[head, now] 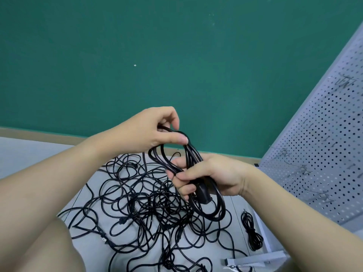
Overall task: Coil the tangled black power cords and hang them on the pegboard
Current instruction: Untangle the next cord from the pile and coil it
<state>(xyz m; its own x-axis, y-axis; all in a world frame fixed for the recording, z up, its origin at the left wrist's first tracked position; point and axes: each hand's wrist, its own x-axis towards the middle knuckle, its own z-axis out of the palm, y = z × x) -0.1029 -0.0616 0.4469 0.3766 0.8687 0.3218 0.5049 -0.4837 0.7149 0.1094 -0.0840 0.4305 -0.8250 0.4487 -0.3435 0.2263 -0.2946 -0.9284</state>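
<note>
Two hands on coiled cord [198, 169] — left hand [149, 132] pinching top loop, right hand [208, 175] clenched mid-bundle; limp, springy — grip crossing strands.

The pegboard [322, 146] is cut off at the right edge; the tangled cords [149, 209] are cropped below.

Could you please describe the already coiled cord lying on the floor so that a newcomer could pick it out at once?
Start at the grey pegboard leaning on the right and look down to its foot. Just left of it, on the pale floor, lies a small coiled cord. Unlike the big tangled pile of cords to its left, it is a tidy, narrow bundle lying alone, and neither hand touches it.
</note>
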